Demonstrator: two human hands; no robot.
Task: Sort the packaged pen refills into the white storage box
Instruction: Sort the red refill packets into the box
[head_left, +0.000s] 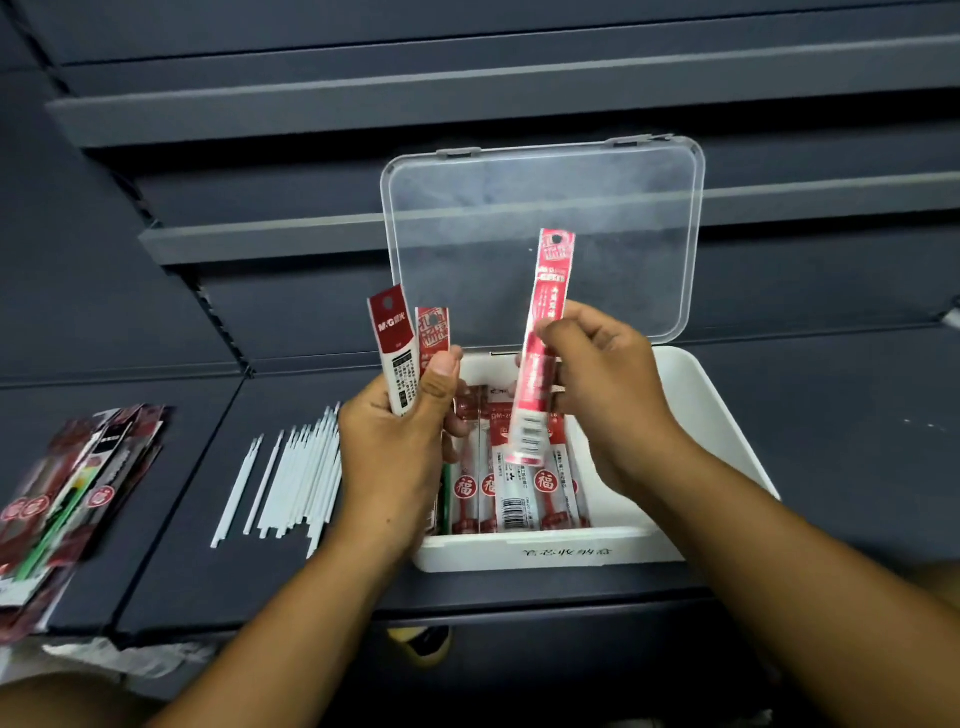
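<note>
**Head view, single frame.**

**Box:** white storage box (701, 410) sits on dark shelf surface (841, 447), front-ctr. Clear lid (540, 208) is hinged at the far edge and stands open, near upright. Front wall carries a printed label; chars too blurred to read.

**Right hand** (613, 379): thumb and fingers curled, pinching one red refill pack (548, 312) at approx. mid-length. Pack is near upright w/ slight tilt, hang-hole end up in front of the lid, barcode end down over the box interior. Cannot tell if the lower end touches the contents.

**Left hand** (400, 447): fingers wrapped, thumb pressed across the front, gripping two refill packs (397, 343) side by side, tops fanned above the thumb. One has a red-and-white header, the other is red w/ large characters. Hand is over the box's left edge.

**Contents:** packs in the box (519, 499) form a row of red/white pkgs lying flat, lengthwise front to back, in the left and ctr part. Right part shows white floor. A green item at the row's far left is mostly hidden by the left hand; cannot tell what it is.

**Outside box:** white sticks (291, 478) lie roughly parallel on the surface just left of the box, some running behind the left wrist. Well apart, further left, is a pile of packs (67, 499) in red, black and green. Dark shelving (311, 104) stands behind.
</note>
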